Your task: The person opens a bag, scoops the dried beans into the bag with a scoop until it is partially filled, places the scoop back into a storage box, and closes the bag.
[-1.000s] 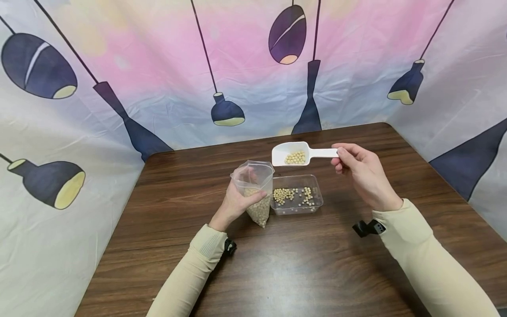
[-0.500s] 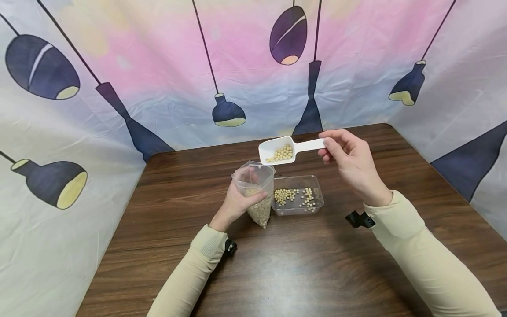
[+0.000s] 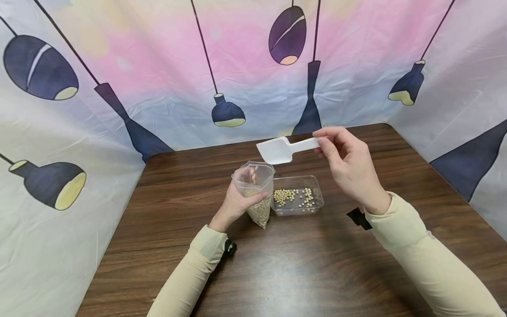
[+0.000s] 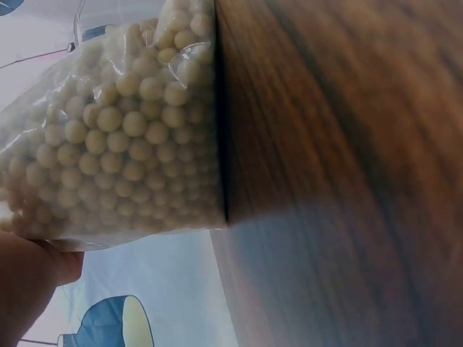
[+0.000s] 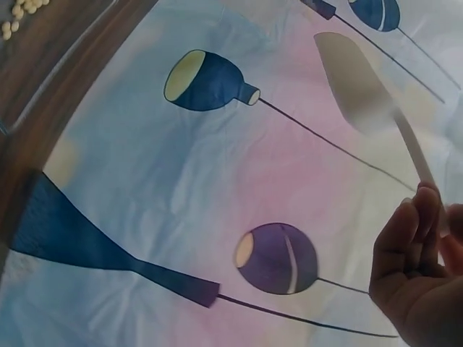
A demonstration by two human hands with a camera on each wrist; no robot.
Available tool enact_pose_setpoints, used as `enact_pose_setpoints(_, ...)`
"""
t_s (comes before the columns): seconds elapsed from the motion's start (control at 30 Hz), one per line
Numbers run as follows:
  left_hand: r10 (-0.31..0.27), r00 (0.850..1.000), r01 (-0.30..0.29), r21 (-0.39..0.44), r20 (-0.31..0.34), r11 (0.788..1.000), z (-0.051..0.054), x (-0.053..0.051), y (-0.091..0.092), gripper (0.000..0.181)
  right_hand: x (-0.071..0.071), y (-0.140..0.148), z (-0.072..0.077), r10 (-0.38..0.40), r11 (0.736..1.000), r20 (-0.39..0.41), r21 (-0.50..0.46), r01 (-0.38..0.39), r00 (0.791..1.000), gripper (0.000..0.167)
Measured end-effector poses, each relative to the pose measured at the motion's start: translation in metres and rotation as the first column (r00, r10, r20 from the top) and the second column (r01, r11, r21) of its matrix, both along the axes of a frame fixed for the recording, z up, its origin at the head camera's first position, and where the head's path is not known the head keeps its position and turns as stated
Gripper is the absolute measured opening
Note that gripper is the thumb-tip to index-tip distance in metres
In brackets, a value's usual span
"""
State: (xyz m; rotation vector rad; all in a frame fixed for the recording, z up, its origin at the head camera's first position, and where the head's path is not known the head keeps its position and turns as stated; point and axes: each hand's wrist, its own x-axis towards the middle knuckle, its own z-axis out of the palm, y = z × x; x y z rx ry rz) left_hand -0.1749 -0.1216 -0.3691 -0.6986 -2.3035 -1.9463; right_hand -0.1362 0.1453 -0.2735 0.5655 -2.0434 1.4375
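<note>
My left hand (image 3: 233, 201) grips a clear plastic bag (image 3: 260, 215) standing on the table with its mouth open upward. Round pale-yellow beans (image 4: 123, 144) fill its lower part in the left wrist view. Pinched by its handle in my right hand (image 3: 354, 169), a white scoop (image 3: 276, 152) is tipped leftward above the bag's mouth. No beans show in the scoop, while a few beans (image 3: 254, 175) drop inside the bag's upper part. In the right wrist view the scoop (image 5: 354, 83) appears from its outer side, fingers round the handle end.
Right beside the bag sits a clear plastic tray (image 3: 320, 205) with scattered beans in it. Both stand on a dark wooden table (image 3: 166, 220). A printed cloth backdrop (image 3: 158, 66) rises behind the table's far edge.
My right hand has carried the scoop left over the bag and turned it over. The beans have left the scoop and fallen toward the bag. My left hand and the bag stayed put.
</note>
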Motion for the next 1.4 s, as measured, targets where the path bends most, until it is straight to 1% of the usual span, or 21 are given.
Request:
enact_pose_setpoints(0.07, -0.005, 1.000, 0.004, 0.014, 0.006, 1.000, -0.001, -0.001, 0.000, 0.074, 0.004, -0.002, 0.001, -0.006, 0.999, -0.082, 0.050, 0.010, 0.997, 0.020)
enact_pose_setpoints(0.13, -0.006, 1.000, 0.006, 0.030, -0.010, 1.000, -0.010, -0.006, -0.001, 0.075, 0.006, -0.004, 0.002, -0.028, 0.993, -0.193, 0.105, 0.049, 0.981, 0.021)
enact_pose_setpoints(0.2, -0.001, 1.000, 0.001, 0.036, -0.015, 0.999, -0.011, -0.006, -0.001, 0.075, 0.007, -0.005, 0.002, -0.072, 0.982, -0.307, 0.144, 0.121, 0.949, 0.021)
enact_pose_setpoints(0.23, 0.000, 1.000, 0.000, 0.039, -0.020, 0.999, -0.011, -0.006, -0.001, 0.075, 0.007, -0.004, 0.000, -0.097, 0.974, -0.350, 0.159, 0.161, 0.932, 0.019)
enact_pose_setpoints(0.27, 0.003, 1.000, -0.002, 0.039, -0.026, 0.999, -0.011, -0.006, -0.001, 0.075, 0.005, -0.004, -0.003, -0.123, 0.961, -0.374, 0.187, 0.204, 0.919, 0.017)
enact_pose_setpoints(0.3, 0.005, 0.999, -0.003, 0.038, -0.035, 0.999, -0.011, -0.005, 0.000, 0.074, 0.003, -0.004, -0.006, -0.146, 0.946, -0.383, 0.216, 0.242, 0.912, 0.016)
enact_pose_setpoints(0.33, 0.004, 0.999, -0.003, 0.037, -0.032, 0.999, -0.007, -0.003, 0.000, 0.073, 0.001, -0.003, -0.012, -0.168, 0.929, -0.371, 0.251, 0.273, 0.913, 0.014)
enact_pose_setpoints(0.37, 0.004, 1.000, -0.003, 0.035, -0.029, 0.999, -0.003, 0.000, 0.001, 0.072, -0.002, -0.002, -0.018, -0.185, 0.910, -0.348, 0.293, 0.294, 0.919, 0.013)
enact_pose_setpoints(0.47, 0.009, 0.999, -0.008, 0.026, -0.035, 1.000, -0.003, 0.000, 0.000, 0.071, -0.013, 0.002, -0.042, -0.230, 0.844, -0.230, 0.437, 0.311, 0.946, 0.011)
enact_pose_setpoints(0.53, 0.011, 0.999, -0.011, 0.020, -0.030, 1.000, -0.003, 0.001, 0.000, 0.072, -0.018, 0.003, -0.057, -0.260, 0.819, -0.158, 0.486, 0.305, 0.952, 0.009)
enact_pose_setpoints(0.57, 0.012, 1.000, -0.012, 0.018, -0.027, 1.000, -0.003, 0.001, 0.000, 0.072, -0.020, 0.004, -0.063, -0.271, 0.812, -0.134, 0.500, 0.301, 0.953, 0.009)
enact_pose_setpoints(0.63, 0.011, 1.000, -0.011, 0.015, -0.023, 1.000, -0.004, 0.001, -0.001, 0.072, -0.023, 0.005, -0.074, -0.283, 0.808, -0.102, 0.511, 0.294, 0.954, 0.008)
enact_pose_setpoints(0.73, 0.008, 1.000, -0.007, 0.019, -0.027, 1.000, -0.005, 0.000, -0.001, 0.071, -0.027, 0.006, -0.083, -0.292, 0.811, -0.081, 0.506, 0.292, 0.953, 0.007)
enact_pose_setpoints(0.83, 0.009, 0.999, -0.008, 0.024, -0.038, 1.000, -0.005, 0.000, -0.001, 0.071, -0.032, 0.008, -0.087, -0.315, 0.826, -0.044, 0.478, 0.297, 0.948, 0.007)
enact_pose_setpoints(0.9, 0.013, 0.999, -0.012, 0.025, -0.049, 1.000, -0.004, -0.001, -0.001, 0.071, -0.035, 0.011, -0.088, -0.334, 0.847, 0.003, 0.440, 0.298, 0.943, 0.007)
enact_pose_setpoints(1.07, 0.011, 0.998, -0.009, 0.028, -0.057, 1.000, -0.004, -0.001, 0.000, 0.072, -0.043, 0.019, -0.096, -0.361, 0.892, 0.155, 0.344, 0.293, 0.920, 0.008)
enact_pose_setpoints(1.23, 0.005, 0.999, -0.003, 0.033, -0.052, 0.999, -0.004, 0.000, 0.001, 0.073, -0.048, 0.023, -0.108, -0.337, 0.923, 0.314, 0.293, 0.247, 0.888, 0.013)
enact_pose_setpoints(1.33, 0.007, 0.999, -0.005, 0.031, -0.051, 1.000, -0.004, 0.000, 0.001, 0.073, -0.049, 0.023, -0.114, -0.311, 0.939, 0.381, 0.266, 0.219, 0.871, 0.017)
enact_pose_setpoints(1.4, 0.007, 0.999, -0.006, 0.029, -0.049, 1.000, -0.004, 0.000, 0.001, 0.073, -0.050, 0.024, -0.118, -0.287, 0.949, 0.412, 0.247, 0.197, 0.865, 0.018)
